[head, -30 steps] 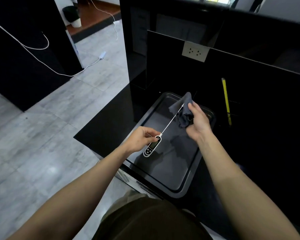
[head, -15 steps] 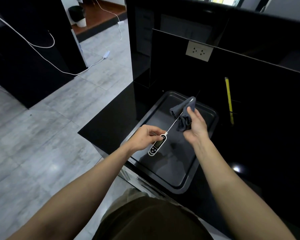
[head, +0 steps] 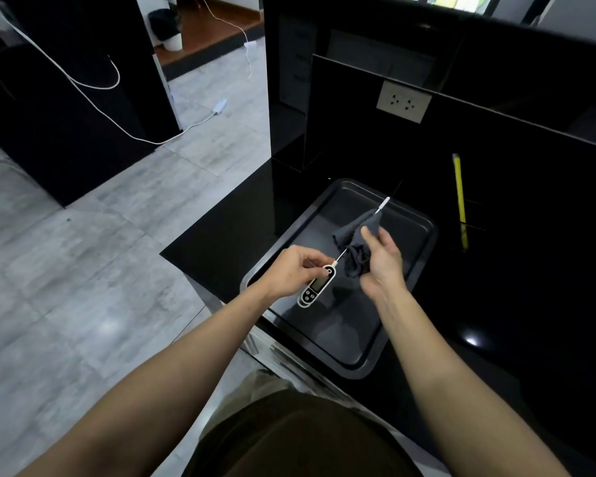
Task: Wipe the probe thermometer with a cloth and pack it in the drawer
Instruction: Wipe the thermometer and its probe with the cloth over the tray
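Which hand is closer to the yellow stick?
Right. The right hand, holding the cloth, is over the tray's middle, closer to the yellow stick; the left hand is farther left, holding the thermometer.

Dim daylight, glossy glare, wide-angle edge warping

This looks like a home kitchen. A glossy black counter [head: 516, 270] fills the 3 o'clock side, with a dark baking tray [head: 327, 342] lying on it at the centre. A double wall socket [head: 403, 102] sits in the black backsplash at 1 o'clock. Grey stone-look floor tiles [head: 66, 287] spread toward 9 o'clock, crossed by a white cable [head: 93, 106]. At 11 o'clock a small bin [head: 167, 29] stands on a wooden floor.
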